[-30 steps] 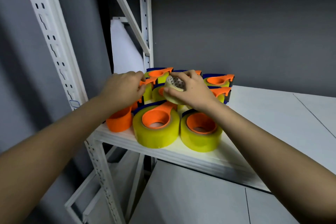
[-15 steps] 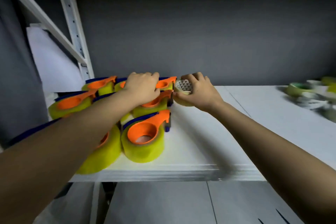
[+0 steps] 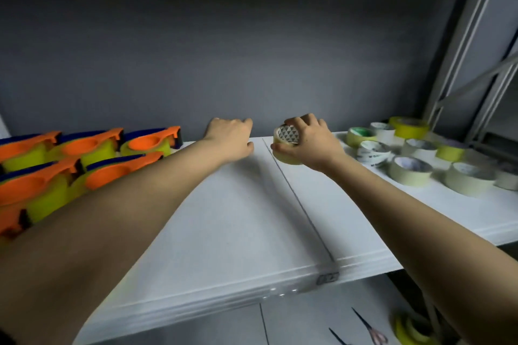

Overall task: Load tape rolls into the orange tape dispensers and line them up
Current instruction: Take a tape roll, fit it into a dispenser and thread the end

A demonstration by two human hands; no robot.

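My right hand (image 3: pixel 311 143) grips a pale tape roll (image 3: pixel 286 138) whose core has a triangle pattern, held just above the white shelf (image 3: pixel 238 218) near the back wall. My left hand (image 3: pixel 229 138) hovers to the left of it with loosely curled fingers and holds nothing. Several orange tape dispensers (image 3: pixel 84 157) loaded with yellow tape stand in rows at the shelf's left end, partly hidden by my left forearm. Loose tape rolls (image 3: pixel 412 171), pale and yellow, lie grouped at the right end.
A seam (image 3: pixel 297 202) runs front to back across the shelf between my arms. A grey metal rack upright (image 3: pixel 471 33) rises at the right. Below the shelf, scissors (image 3: pixel 372 330) and another yellow roll (image 3: pixel 412 330) lie on the floor.
Both hands have moved right, away from the dispensers, toward the shelf's middle. The right hand still carries the tape roll. My left hand has left the dispenser it was touching.
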